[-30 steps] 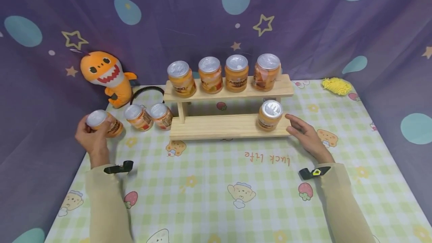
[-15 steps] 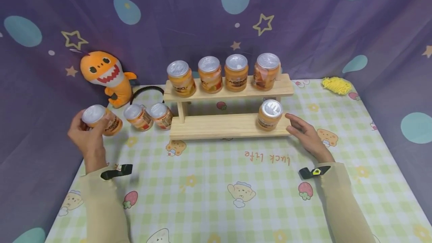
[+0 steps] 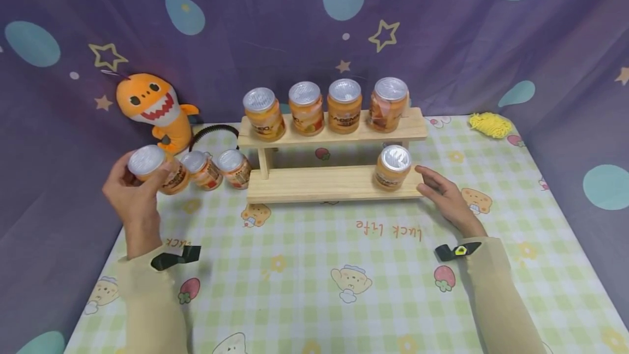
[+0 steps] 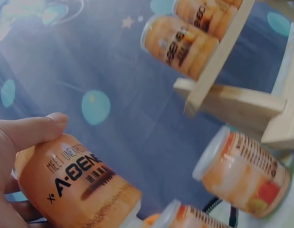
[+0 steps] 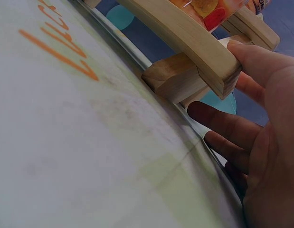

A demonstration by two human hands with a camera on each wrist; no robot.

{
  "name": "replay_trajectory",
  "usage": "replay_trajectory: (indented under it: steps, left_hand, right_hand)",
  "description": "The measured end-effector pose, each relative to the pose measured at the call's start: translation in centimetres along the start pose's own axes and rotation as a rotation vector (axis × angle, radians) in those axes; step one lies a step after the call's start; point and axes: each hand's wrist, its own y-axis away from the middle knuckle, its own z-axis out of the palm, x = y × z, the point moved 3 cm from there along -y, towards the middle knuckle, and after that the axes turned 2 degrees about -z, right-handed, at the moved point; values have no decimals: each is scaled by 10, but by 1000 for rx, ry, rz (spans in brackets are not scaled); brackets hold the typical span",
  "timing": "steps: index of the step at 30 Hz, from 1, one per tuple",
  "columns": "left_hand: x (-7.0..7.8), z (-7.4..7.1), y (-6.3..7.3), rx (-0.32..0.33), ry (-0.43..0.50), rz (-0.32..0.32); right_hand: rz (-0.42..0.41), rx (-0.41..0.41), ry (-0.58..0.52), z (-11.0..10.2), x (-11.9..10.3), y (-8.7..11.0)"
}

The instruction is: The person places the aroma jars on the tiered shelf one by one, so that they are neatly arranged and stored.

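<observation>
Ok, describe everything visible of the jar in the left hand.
The jar has an orange body, bold black print including A-BEN, and a round, metallic-looking lid, on and facing up. The left hand grips its side, to the left of the shelf. Whether it touches the neighbouring jar is unclear.

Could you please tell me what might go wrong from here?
The cylindrical orange jar with a silver lid in the left hand might knock the two similar orange, silver-lidded jars standing close by on the tablecloth.

The right hand is at the end of the two-tier pale wooden shelf; a push there could shift it and unsettle the lone orange, silver-lidded jar on its lower board.
</observation>
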Motion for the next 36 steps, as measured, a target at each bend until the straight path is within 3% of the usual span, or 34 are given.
replay_trajectory:
  steps: [8,24,32,36]
  left_hand:
    - [14,13,16,-66,-6,54]
    - [23,37,46,-199,27,22]
    - [24,53,62,-278,-78,14]
    - [25,62,68,-316,-75,16]
  right_hand:
    - [13,-8,3,-1,2,-1]
    - [0,-5,-2,-2,2,-1]
    - [-3,-10,-11,-1,2,-1]
    - [2,-13,-14,-1,2,-1]
